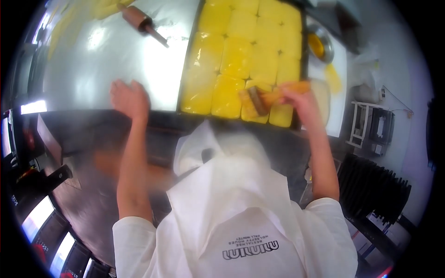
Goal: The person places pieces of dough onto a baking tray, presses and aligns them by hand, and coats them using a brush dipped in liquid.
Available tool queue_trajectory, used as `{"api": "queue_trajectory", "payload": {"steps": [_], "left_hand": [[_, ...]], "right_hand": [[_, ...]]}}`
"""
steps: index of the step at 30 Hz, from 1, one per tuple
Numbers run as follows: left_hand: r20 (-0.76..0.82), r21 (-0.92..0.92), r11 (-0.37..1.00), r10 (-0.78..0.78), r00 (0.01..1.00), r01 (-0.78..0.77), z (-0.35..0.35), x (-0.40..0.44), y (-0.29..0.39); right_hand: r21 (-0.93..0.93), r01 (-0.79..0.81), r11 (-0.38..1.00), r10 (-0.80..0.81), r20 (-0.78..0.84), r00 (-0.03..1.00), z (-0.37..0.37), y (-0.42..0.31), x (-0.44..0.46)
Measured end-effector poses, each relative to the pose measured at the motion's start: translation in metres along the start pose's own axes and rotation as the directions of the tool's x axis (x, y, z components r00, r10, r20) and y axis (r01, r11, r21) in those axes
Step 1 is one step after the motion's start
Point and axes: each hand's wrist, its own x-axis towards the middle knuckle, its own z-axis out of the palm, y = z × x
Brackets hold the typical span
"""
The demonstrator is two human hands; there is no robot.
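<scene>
A wide brush (pixel 260 101) is in my right hand (pixel 299 95), its bristles on a yellow piece in the front row of a dark tray (pixel 184 83). Rows of yellow rectangular pieces (pixel 264 60) fill the tray, side by side. Those at the left and around the brush look glossier than the ones at the right. My left hand (pixel 130 98) rests closed at the front edge of the metal table (pixel 83 69), left of the tray, with nothing visible in it.
A rolling pin (pixel 139 19) lies at the back of the table. Right of the tray stands a metal bowl (pixel 321 44) with yellow contents. Black stacked trays (pixel 373 187) are at the lower right, near a white rack (pixel 364 124).
</scene>
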Motion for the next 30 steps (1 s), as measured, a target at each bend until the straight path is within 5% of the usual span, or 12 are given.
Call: {"api": "queue_trajectory", "payload": {"steps": [6,7,8,12,16,18,20,22,26,30], "left_hand": [[-0.075,0.009,0.998,0.065,0.995,-0.064,0.002,-0.001,-0.003],[-0.061,0.003,0.998,0.066,0.996,-0.066,-0.001,-0.001,-0.001],[-0.044,0.003,0.998,0.066,0.997,-0.066,-0.001,0.000,-0.001],[-0.023,0.000,0.997,0.074,0.997,-0.074,-0.001,0.002,-0.002],[0.036,0.032,0.999,0.020,0.999,-0.021,0.003,0.003,-0.005],[0.038,0.033,0.999,0.032,0.999,-0.033,0.008,0.003,-0.007],[0.034,0.029,0.998,0.046,0.998,-0.047,0.008,0.003,-0.008],[0.035,0.023,0.997,0.071,0.997,-0.072,0.006,0.001,-0.008],[0.082,0.009,0.999,0.047,0.996,-0.048,0.004,0.002,-0.007],[0.045,0.024,0.998,0.055,0.997,-0.056,0.012,0.003,-0.014]], "right_hand": [[-0.279,0.262,0.924,-0.320,-0.185,0.929,0.023,-0.040,-0.038],[-0.598,0.598,0.534,-0.673,0.128,0.729,0.023,-0.034,-0.037],[-0.616,0.679,0.400,-0.730,0.234,0.642,0.035,-0.029,-0.038],[-0.619,0.696,0.364,-0.531,0.476,0.701,0.054,-0.001,-0.061],[-0.547,0.566,0.616,-0.320,0.483,0.815,0.046,-0.019,-0.075],[-0.508,0.473,0.720,-0.224,0.475,0.851,0.020,-0.032,-0.053],[-0.252,0.095,0.963,0.019,0.417,0.909,0.005,-0.049,-0.027],[-0.348,0.073,0.935,0.101,0.456,0.884,-0.010,-0.044,0.018],[-0.311,-0.003,0.950,0.156,0.467,0.870,-0.011,-0.033,0.069],[-0.415,0.185,0.891,-0.037,0.340,0.940,-0.006,-0.054,0.055]]}}
